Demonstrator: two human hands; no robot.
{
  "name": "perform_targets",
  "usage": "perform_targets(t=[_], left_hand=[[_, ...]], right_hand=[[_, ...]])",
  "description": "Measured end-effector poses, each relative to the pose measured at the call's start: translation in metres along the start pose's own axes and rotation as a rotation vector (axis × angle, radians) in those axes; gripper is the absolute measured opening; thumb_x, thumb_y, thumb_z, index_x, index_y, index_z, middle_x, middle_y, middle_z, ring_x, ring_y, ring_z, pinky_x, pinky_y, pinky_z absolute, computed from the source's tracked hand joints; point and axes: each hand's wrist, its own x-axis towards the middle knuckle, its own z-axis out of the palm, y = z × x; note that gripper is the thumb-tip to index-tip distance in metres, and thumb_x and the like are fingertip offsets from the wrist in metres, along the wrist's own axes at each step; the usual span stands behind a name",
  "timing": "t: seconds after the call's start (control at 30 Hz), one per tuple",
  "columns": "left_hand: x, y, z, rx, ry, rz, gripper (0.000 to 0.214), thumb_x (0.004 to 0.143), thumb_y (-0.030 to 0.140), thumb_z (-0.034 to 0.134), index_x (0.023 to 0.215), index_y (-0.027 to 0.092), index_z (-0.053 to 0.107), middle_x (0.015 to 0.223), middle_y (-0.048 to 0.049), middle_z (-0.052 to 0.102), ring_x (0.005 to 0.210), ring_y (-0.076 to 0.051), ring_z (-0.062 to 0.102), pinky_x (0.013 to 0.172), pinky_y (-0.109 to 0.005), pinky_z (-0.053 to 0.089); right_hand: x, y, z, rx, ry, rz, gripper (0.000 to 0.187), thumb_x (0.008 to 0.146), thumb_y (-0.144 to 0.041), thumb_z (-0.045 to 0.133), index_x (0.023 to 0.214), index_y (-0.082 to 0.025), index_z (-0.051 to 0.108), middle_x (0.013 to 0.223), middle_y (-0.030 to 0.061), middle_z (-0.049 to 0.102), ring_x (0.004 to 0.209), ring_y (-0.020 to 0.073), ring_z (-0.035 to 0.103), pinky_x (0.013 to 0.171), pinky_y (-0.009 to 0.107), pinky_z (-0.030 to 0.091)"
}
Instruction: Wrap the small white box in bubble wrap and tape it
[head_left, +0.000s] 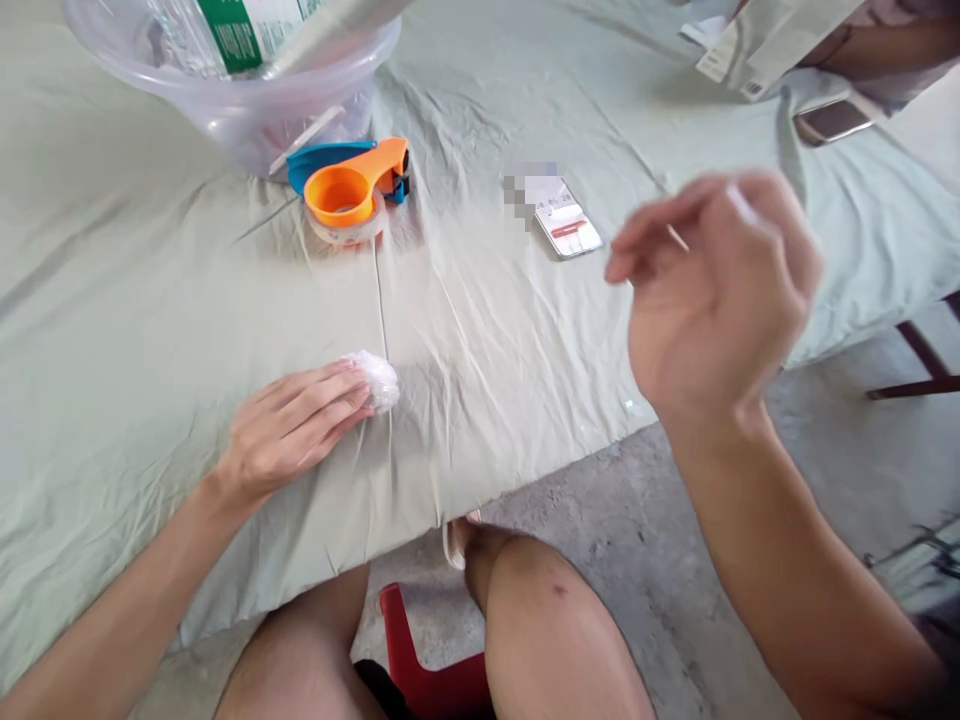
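My left hand (300,428) rests on the cloth with its fingers closed around the side of a small white bundle wrapped in crinkled clear plastic (381,382). What is inside the bundle cannot be made out. Raised above the table's right part, my right hand (716,290) has its fingers curled in, slightly blurred. A tiny pale spot shows among those fingers; whether it is a nail or a held piece is unclear. Beyond the left hand lies an orange and blue tape dispenser (341,195) with a roll of clear tape (349,232).
A translucent plastic basin (225,105) holding plastic packaging stands at the back left. A lit phone (568,220) lies mid-table. Another phone (834,122) is near a person's arm (900,50) at the far right. A greenish cloth (487,400) covers the table; a red stool (420,665) shows below.
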Motion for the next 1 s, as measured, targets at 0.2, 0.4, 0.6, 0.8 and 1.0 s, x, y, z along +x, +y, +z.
perform_targets(t=[0.2,0.4,0.6,0.8,1.0], left_hand=[[-0.006,0.004,-0.009,-0.024,-0.109,-0.103,0.055,0.098,0.013,0.093,0.147,0.033,0.077,0.124,0.0004,0.09,0.109,-0.026,0.091,0.098,-0.033,0.078],[-0.006,0.003,-0.008,-0.059,-0.112,-0.077,0.039,0.101,0.016,0.091,0.138,0.018,0.08,0.121,-0.003,0.091,0.118,-0.025,0.089,0.114,-0.033,0.071],[-0.006,0.001,-0.006,-0.014,-0.052,-0.098,0.021,0.112,0.023,0.075,0.131,0.02,0.083,0.12,-0.0056,0.089,0.104,-0.021,0.089,0.09,-0.029,0.071],[-0.003,0.003,-0.005,0.024,-0.041,-0.118,0.035,0.101,0.009,0.082,0.132,0.025,0.08,0.113,-0.002,0.089,0.099,-0.019,0.089,0.084,-0.028,0.072],[-0.003,0.003,-0.003,0.01,-0.039,-0.109,0.036,0.098,0.004,0.082,0.13,0.021,0.08,0.113,-0.0033,0.089,0.101,-0.02,0.088,0.089,-0.028,0.072]], right_hand=[[-0.128,0.009,-0.102,-0.703,0.032,-0.191,0.016,0.111,-0.025,0.068,0.118,-0.032,0.081,0.097,0.0016,0.082,0.078,0.0212,0.078,0.069,0.04,0.064],[-0.183,-0.005,-0.133,-1.05,-0.399,-0.078,0.061,0.113,-0.013,0.056,0.169,-0.037,0.056,0.149,0.013,0.078,0.134,0.0332,0.078,0.108,0.057,0.068],[-0.122,-0.004,-0.11,-0.981,-0.741,0.094,0.045,0.12,-0.024,0.05,0.16,-0.032,0.067,0.137,0.0114,0.08,0.12,0.0305,0.08,0.1,0.051,0.069],[-0.101,0.003,-0.107,-0.948,-0.885,0.123,0.034,0.119,-0.029,0.049,0.125,-0.027,0.082,0.123,0.0102,0.082,0.103,0.0283,0.083,0.088,0.046,0.067],[-0.09,0.006,-0.111,-0.896,-0.944,0.248,0.032,0.118,-0.041,0.048,0.117,-0.025,0.076,0.113,0.011,0.082,0.102,0.03,0.08,0.089,0.048,0.062]])
